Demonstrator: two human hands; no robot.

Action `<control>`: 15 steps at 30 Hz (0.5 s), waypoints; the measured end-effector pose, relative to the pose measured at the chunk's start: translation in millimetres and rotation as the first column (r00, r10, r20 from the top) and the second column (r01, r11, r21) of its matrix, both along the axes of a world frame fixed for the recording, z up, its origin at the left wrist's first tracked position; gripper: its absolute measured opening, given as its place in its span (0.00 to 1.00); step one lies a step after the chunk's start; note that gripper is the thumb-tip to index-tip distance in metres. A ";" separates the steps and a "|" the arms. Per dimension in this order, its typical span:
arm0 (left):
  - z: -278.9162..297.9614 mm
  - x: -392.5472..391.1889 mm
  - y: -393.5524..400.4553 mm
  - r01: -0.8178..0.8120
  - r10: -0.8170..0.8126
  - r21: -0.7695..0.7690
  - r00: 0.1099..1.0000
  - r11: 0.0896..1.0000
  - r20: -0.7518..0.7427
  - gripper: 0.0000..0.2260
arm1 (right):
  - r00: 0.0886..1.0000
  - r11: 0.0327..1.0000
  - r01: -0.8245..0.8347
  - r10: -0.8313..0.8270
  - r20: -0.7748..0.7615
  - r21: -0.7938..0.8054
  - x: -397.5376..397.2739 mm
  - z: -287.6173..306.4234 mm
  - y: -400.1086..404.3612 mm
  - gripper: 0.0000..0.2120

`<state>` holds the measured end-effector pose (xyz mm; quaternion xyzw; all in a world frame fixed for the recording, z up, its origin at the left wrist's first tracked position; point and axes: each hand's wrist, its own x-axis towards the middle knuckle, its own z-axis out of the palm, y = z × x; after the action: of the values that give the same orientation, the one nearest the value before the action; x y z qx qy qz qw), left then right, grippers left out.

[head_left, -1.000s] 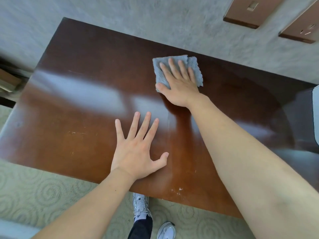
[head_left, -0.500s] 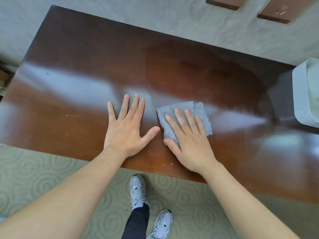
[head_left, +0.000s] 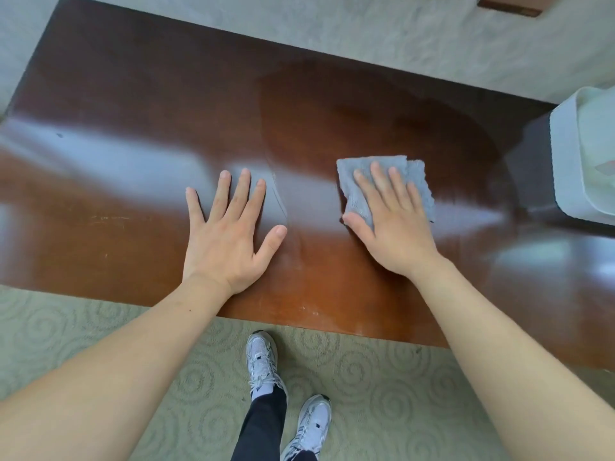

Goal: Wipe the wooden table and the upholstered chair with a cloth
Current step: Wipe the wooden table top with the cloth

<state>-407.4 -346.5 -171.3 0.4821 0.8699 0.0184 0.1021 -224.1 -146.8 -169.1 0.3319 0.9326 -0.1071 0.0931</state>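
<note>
My right hand lies flat, fingers spread, pressing the crumpled grey-blue cloth onto the glossy dark-brown wooden table. My left hand rests open on bare wood, apart from the cloth.

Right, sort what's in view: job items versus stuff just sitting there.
In the job:
- grey cloth, flat under the right hand
- wooden table
- left hand, flat on the table

Just there:
- white container at the table's right end
- patterned carpet
- brown wall plate
</note>
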 end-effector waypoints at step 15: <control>1.6 1.4 -1.5 -0.010 0.010 0.031 1.000 0.999 0.004 0.37 | 0.990 0.992 -0.125 0.125 -0.062 -0.010 30.2 -0.8 -135.8 0.31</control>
<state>-406.0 -348.1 -169.7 0.4794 0.8717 0.0336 0.0961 -193.9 -282.6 -169.9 0.2687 0.9532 -0.1174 0.0733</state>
